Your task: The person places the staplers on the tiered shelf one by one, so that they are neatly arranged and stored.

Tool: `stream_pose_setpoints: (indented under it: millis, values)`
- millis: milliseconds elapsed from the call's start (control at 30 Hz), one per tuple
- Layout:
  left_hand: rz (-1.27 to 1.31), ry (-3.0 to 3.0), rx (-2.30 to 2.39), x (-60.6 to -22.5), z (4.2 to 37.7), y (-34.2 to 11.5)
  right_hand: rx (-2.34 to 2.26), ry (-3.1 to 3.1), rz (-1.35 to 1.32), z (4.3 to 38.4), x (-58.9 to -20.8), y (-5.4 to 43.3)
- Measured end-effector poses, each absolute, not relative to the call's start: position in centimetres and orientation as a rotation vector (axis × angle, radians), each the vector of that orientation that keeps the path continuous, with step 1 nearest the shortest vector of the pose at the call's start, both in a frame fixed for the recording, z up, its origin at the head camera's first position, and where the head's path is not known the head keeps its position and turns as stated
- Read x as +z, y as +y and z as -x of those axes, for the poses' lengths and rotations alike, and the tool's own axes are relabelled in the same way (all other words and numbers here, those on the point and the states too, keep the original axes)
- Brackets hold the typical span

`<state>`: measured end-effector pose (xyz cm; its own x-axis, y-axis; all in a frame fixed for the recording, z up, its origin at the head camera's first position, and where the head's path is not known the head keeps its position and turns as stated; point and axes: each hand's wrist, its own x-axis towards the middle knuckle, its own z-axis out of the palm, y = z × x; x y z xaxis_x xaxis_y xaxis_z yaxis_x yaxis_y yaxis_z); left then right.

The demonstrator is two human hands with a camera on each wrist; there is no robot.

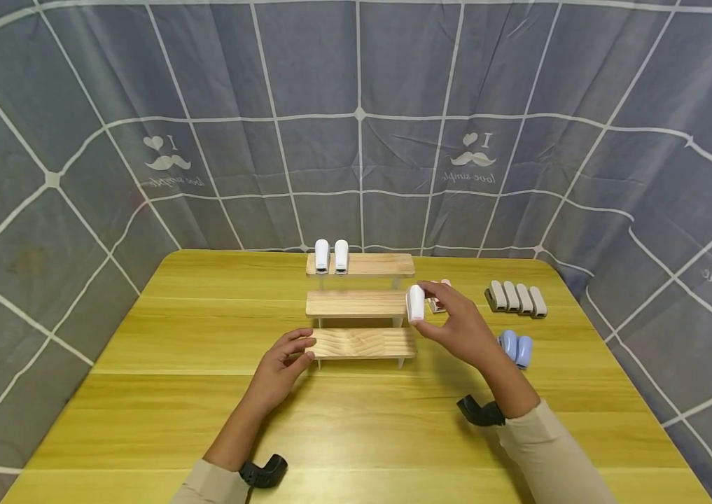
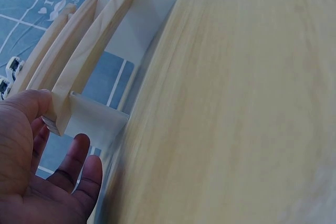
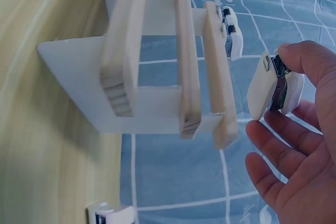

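Observation:
A three-tier wooden display stand (image 1: 362, 343) with clear side panels stands mid-table. My left hand (image 1: 280, 371) holds the left end of its lowest tier, thumb and fingers at the corner (image 2: 58, 114). My right hand (image 1: 459, 329) pinches a small white stapler (image 1: 415, 303) between thumb and fingers, just off the right end of the middle tier. In the right wrist view this stapler (image 3: 262, 87) is in the air, its metal inside showing. Two more white staplers (image 1: 322, 257) stand side by side on the left of the top tier.
Right of the stand, a pink stapler (image 1: 436, 305) is partly hidden by my right hand. Several grey staplers (image 1: 512, 297) form a row farther right, with two blue staplers (image 1: 524, 351) nearer me. A grey checked curtain (image 1: 393, 154) encloses the wooden table (image 1: 204, 322).

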<state>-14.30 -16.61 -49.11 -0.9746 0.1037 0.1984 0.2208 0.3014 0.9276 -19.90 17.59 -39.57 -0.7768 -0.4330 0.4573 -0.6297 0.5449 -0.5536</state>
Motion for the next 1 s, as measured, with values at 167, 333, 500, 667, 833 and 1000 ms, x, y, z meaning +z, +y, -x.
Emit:
stream_pose_setpoints:
  millis: [167, 333, 500, 667, 833, 1000]
  values:
    - [0.293, -2.459, -1.775, -49.0, 14.3, -16.6, 1.051, -2.514, -0.901, 20.1, -38.8, 17.0]
    - [0.280, -2.467, -1.767, -48.9, 14.3, -16.6, 1.047, -2.521, -0.905, 20.6, -38.2, 16.3]
    - [0.295, -2.462, -1.767, -49.0, 14.3, -16.6, 1.048, -2.514, -0.913, 21.0, -37.6, 15.8]
    - [0.291, -2.459, -1.778, -48.9, 14.3, -16.6, 1.102, -2.491, -0.908, 21.5, -37.1, 15.2]
    - [0.310, -2.451, -1.756, -49.2, 14.3, -16.6, 1.177, -2.490, -0.884, 21.9, -37.0, 14.4]
    - [0.315, -2.449, -1.754, -49.1, 14.3, -16.6, 1.220, -2.495, -0.872, 22.5, -37.1, 13.6]
